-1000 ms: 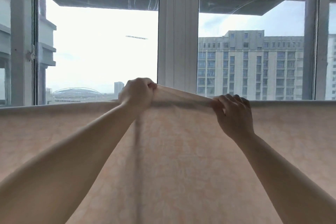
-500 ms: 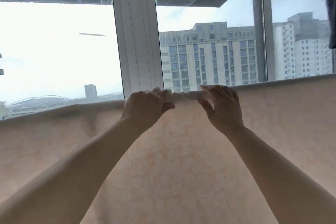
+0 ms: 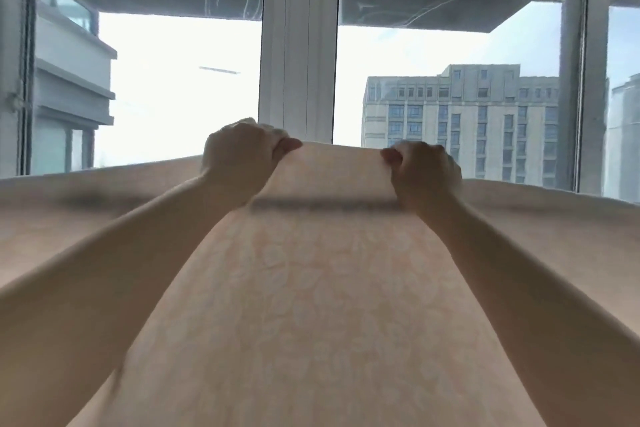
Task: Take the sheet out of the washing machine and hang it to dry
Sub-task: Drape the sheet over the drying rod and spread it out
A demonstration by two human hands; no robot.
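The pale peach, flower-patterned cotton sheet (image 3: 318, 305) hangs draped before the window; left hand (image 3: 239, 158) and right hand (image 3: 424, 166) each grip its top fold (lifted slightly). Best tug evenly outward, flattening wrinkles.

Both bare forearms are reaching up and forward, converging toward the middle of the view. The left hand (image 3: 242, 156) is curling into a fist, knuckles up, thumb pointing toward the other hand. The right hand (image 3: 424, 170) is gripping likewise, slightly lower, fingers folding over, its thumb pointing left. The hands are sitting apart, roughly level.
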